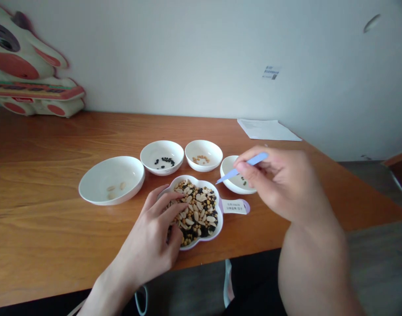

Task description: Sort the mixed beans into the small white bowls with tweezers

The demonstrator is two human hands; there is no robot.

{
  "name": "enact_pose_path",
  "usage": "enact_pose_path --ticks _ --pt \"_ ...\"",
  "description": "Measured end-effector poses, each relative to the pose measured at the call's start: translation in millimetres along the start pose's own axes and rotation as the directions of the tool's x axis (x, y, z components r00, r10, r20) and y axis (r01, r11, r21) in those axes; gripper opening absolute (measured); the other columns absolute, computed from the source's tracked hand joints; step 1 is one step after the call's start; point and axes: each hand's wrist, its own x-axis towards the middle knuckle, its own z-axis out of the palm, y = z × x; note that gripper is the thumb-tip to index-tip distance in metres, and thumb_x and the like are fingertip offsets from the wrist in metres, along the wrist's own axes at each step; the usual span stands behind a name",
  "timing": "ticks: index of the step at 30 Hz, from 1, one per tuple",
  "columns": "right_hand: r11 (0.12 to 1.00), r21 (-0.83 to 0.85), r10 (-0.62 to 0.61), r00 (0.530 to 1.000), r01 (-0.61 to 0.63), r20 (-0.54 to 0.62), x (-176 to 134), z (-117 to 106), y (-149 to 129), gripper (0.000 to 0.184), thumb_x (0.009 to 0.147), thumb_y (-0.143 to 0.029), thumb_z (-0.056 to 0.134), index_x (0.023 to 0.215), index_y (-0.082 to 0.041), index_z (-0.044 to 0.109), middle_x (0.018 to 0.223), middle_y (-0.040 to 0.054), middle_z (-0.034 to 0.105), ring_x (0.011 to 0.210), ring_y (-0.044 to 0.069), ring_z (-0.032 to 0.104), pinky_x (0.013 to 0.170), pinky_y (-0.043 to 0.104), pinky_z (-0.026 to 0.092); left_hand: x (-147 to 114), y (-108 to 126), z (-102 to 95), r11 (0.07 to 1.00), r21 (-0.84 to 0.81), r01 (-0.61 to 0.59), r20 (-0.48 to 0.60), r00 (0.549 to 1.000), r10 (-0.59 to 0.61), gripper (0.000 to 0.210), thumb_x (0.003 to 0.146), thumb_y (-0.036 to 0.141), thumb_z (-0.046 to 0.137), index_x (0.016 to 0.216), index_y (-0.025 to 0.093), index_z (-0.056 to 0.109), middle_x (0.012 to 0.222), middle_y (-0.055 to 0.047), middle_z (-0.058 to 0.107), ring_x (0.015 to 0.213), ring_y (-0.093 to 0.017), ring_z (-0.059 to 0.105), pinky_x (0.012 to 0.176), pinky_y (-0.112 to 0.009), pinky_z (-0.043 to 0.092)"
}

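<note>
My right hand [270, 175] grips a pair of light-blue tweezers [242, 168]; their tips point left and down, just above the right rim of a flower-shaped dish [220, 219]. That dish has a labelled handle [235, 206] and holds mixed peanuts [196, 215], dark beans and small yellow beans. Over the dish's left side lies my left hand [158, 230], its fingers apart and reaching over the mix; whether they touch it is unclear. Behind my right hand, partly hidden, a white bowl [242, 191] contains a few green beans.
A large white bowl [89, 188] at left holds a few peanuts. Behind the dish stand a bowl [148, 154] with black beans and another bowl [214, 151] with yellow beans. Papers [268, 130] lie by the wall; a cow-shaped toy keyboard [36, 94] stands far left.
</note>
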Motion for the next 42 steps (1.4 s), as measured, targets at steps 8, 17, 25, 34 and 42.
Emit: enact_pose_path --ticks 8,17,25,34,42 --pt "0.994 0.024 -0.101 0.876 0.102 0.472 7 37 -3 0.017 0.090 -0.018 0.057 0.081 -0.019 0.072 0.069 -0.0013 0.068 0.059 0.009 0.054 0.056 0.023 0.034 1 2 -2.9 1.000 -0.025 0.007 0.020 1.000 -0.006 0.044 0.079 0.007 0.048 0.118 0.018 0.064 0.127 -0.010 0.056 0.126 -0.032 0.041 0.106 -0.053 0.043" --pt "0.994 -0.017 -0.096 0.931 0.109 0.353 8 23 -4 0.018 0.086 -0.017 0.059 0.071 -0.017 0.068 0.059 -0.0017 0.062 0.051 0.009 0.048 0.051 0.024 0.032 -1 2 -2.2 1.000 -0.005 0.012 0.027 1.000 -0.012 0.038 0.082 0.008 0.047 0.115 0.016 0.064 0.129 -0.010 0.055 0.128 -0.032 0.039 0.108 -0.052 0.041" --pt "0.986 -0.126 -0.044 0.908 0.106 0.418 8 25 3 0.016 0.085 -0.017 0.059 0.075 -0.018 0.070 0.062 -0.0011 0.063 0.054 0.010 0.048 0.052 0.026 0.030 -1 1 -2.1 1.000 0.004 0.010 0.033 0.999 -0.010 0.040 0.081 0.008 0.047 0.116 0.017 0.064 0.130 -0.010 0.055 0.129 -0.031 0.039 0.109 -0.051 0.042" --pt "0.988 -0.102 -0.061 0.899 0.116 0.433 8 29 10 0.015 0.086 -0.017 0.059 0.076 -0.018 0.070 0.062 -0.0014 0.063 0.054 0.009 0.049 0.053 0.024 0.031 0 1 -2.3 1.000 0.002 0.004 0.040 0.999 -0.004 0.041 0.081 0.008 0.046 0.117 0.017 0.063 0.129 -0.010 0.055 0.128 -0.032 0.039 0.108 -0.053 0.041" --pt "0.985 -0.118 -0.059 0.897 0.123 0.439 9 30 9 0.016 0.086 -0.018 0.059 0.075 -0.019 0.070 0.061 -0.0015 0.062 0.054 0.009 0.047 0.052 0.024 0.030 1 3 -3.1 1.000 0.007 0.005 0.041 0.999 -0.005 0.042 0.080 0.007 0.047 0.117 0.016 0.064 0.130 -0.010 0.055 0.128 -0.031 0.040 0.109 -0.050 0.041"
